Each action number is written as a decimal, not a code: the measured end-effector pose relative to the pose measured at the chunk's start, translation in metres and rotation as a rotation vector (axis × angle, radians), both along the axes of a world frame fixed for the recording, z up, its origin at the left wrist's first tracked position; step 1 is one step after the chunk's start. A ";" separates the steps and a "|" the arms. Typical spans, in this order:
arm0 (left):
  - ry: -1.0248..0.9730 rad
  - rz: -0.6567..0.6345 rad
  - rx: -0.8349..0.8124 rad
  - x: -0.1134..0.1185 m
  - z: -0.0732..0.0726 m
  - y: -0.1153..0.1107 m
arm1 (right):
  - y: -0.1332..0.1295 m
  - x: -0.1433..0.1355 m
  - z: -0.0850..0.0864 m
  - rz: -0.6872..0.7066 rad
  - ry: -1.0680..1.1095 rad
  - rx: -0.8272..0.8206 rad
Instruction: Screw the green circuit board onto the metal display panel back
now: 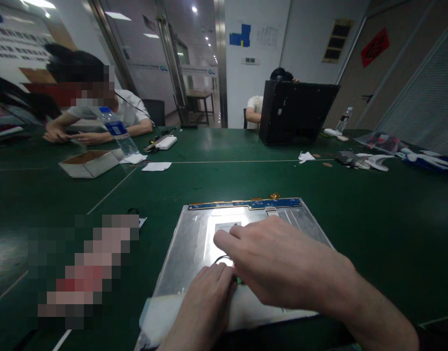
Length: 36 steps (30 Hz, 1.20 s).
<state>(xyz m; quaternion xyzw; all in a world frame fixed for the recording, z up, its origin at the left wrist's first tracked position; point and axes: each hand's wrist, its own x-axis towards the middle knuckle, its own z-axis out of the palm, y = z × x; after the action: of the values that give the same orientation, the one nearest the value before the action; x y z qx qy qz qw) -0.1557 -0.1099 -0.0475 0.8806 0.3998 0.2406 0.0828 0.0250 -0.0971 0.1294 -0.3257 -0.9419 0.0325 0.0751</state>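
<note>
A flat metal-backed display panel lies in front of me, with a narrow blue circuit board along its far edge. Both hands are together over its near middle. My right hand has its fingers curled in a closed grip, and what they hold is hidden. Beside it, my left hand keeps its fingers pressed together, their tips hidden under the right hand. A thin black wire loops out by the fingers, and a small green piece shows between the hands. Whitish sheet material covers the panel's near edge.
A blurred-out object lies left of the panel. Farther back are an open white box, a tilted water bottle, paper scraps and a large black case. Two people sit across the green table.
</note>
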 end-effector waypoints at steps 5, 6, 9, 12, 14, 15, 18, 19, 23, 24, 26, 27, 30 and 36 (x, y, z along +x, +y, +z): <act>-0.010 -0.021 0.006 0.001 0.010 -0.001 | 0.002 0.000 0.000 -0.013 -0.005 -0.014; -0.009 -0.026 0.004 0.002 0.013 -0.001 | 0.002 0.000 -0.001 -0.013 -0.006 -0.005; -0.002 -0.028 -0.011 0.003 0.018 -0.002 | 0.002 0.000 -0.001 -0.010 -0.007 0.009; -0.002 -0.016 -0.030 0.003 0.020 -0.003 | 0.002 0.000 0.000 -0.003 -0.004 0.017; -0.001 -0.019 -0.032 0.002 0.020 -0.003 | 0.002 0.000 0.001 0.003 -0.006 0.019; 0.002 -0.021 -0.032 0.002 0.021 -0.004 | 0.002 0.001 0.002 0.005 -0.008 0.015; 0.008 -0.026 -0.040 0.002 0.023 -0.004 | 0.002 0.003 0.003 -0.001 -0.012 -0.008; 0.008 -0.029 -0.046 0.002 0.023 -0.004 | 0.001 0.004 0.004 -0.004 -0.009 -0.013; 0.011 -0.013 -0.063 0.002 0.025 -0.004 | 0.001 0.005 0.003 -0.006 0.003 -0.011; 0.013 -0.008 -0.065 0.002 0.025 -0.004 | 0.001 0.005 0.003 -0.005 0.004 -0.010; 0.017 -0.006 -0.078 0.002 0.026 -0.005 | 0.001 0.005 0.003 -0.004 0.003 -0.010; 0.019 -0.009 -0.087 0.002 0.027 -0.005 | 0.001 0.005 0.003 -0.004 0.002 -0.011; 0.023 -0.017 -0.111 0.002 0.030 -0.005 | 0.002 0.006 0.004 -0.011 -0.008 -0.014; 0.011 -0.022 -0.097 0.002 0.034 -0.008 | 0.002 0.014 0.013 -0.060 -0.004 0.012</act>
<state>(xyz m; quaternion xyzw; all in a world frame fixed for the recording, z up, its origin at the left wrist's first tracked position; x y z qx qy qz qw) -0.1534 -0.1175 -0.0139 0.8812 0.4015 0.2154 0.1257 0.0385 -0.0948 0.1419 -0.3532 -0.9321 0.0241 0.0760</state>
